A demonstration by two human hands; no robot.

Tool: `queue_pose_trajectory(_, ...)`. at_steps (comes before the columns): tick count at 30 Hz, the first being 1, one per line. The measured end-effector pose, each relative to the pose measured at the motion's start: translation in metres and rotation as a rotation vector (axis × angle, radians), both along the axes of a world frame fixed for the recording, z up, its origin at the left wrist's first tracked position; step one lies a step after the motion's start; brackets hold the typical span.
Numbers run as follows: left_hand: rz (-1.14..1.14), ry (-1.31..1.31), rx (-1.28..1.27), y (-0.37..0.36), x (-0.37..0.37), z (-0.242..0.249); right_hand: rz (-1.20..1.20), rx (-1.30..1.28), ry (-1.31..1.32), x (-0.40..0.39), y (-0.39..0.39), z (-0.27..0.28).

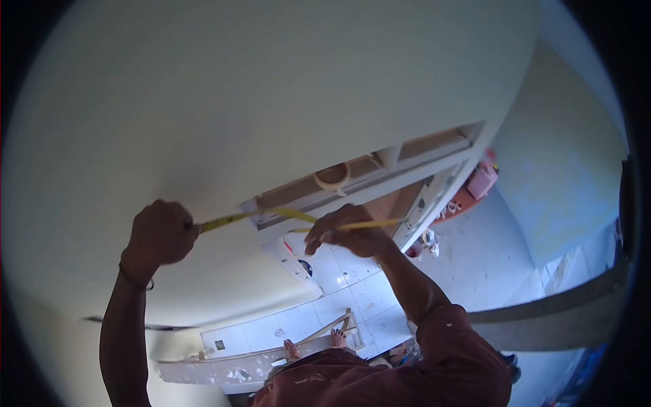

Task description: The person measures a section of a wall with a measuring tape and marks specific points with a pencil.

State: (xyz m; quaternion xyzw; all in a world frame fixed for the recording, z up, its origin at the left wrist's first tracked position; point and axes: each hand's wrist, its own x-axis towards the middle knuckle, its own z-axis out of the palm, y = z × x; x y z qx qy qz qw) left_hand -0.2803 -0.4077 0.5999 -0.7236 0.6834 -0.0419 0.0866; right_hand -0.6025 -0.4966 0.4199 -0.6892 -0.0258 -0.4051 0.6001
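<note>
My left hand (pixel 161 234) is a closed fist against the pale wall, with the yellow blade of a tape measure (pixel 227 222) coming out of it. The tape's case does not show. The blade runs to the right, twisting at the corner of a white-framed opening (pixel 400 173), and reaches the fingers of my right hand (pixel 349 230). A thin yellow stick (pixel 380 223), which looks like a pencil, lies across that hand, gripped by its bent fingers. Above the right hand, a roll of masking tape (pixel 332 176) rests in the opening.
My bare feet (pixel 291 349) stand on a paint-spotted plank (pixel 251 366) above a white tiled floor (pixel 373 295). A doorway lies below the opening. Past the frame on the right are a pink object (pixel 482 180) on a reddish-brown surface and a pale panel (pixel 566 163).
</note>
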Motion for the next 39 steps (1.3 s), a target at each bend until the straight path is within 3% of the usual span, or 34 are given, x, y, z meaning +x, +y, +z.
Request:
queue_pose_trajectory(1,-0.133,-0.096,0.045,0.006,0.002,-0.003,0.102,-0.020,0.056,0.001,0.018,-0.014)
queue_pose_trajectory(5,-0.250,-0.593,0.400,0.027,-0.015,-0.034,0.500,0.257,0.292,0.002,0.109,-0.094)
queue_pose_trajectory(8,-0.340,-0.677,0.628,0.025,0.003,-0.079,0.496,0.346,0.245,0.008,0.161,-0.144)
queue_pose_trajectory(11,-0.332,-0.788,0.729,0.013,0.052,-0.144,0.347,0.339,0.126,0.007,0.196,-0.179)
queue_pose_trajectory(14,-0.363,-0.862,0.795,-0.002,0.084,-0.190,0.131,0.241,0.177,-0.010,0.211,-0.203)
queue_pose_trajectory(17,-0.281,-0.753,0.934,0.004,0.054,-0.190,-0.064,0.187,0.297,-0.047,0.218,-0.211)
queue_pose_trajectory(21,-0.214,-0.620,0.896,0.002,0.085,-0.208,-0.237,0.257,0.401,-0.083,0.232,-0.213)
queue_pose_trajectory(31,-0.139,-0.360,0.822,0.019,0.104,-0.189,-0.147,0.677,0.506,-0.072,0.252,-0.253)
queue_pose_trajectory(34,-0.065,-0.202,0.776,0.033,0.086,-0.177,-0.266,0.952,0.525,-0.065,0.251,-0.271)
queue_pose_trajectory(36,0.178,-0.144,0.809,0.040,0.032,-0.160,-0.387,1.187,0.468,-0.053,0.252,-0.298)
queue_pose_trajectory(39,0.110,0.037,0.844,0.053,0.022,-0.152,-0.627,1.652,0.312,-0.052,0.254,-0.324)
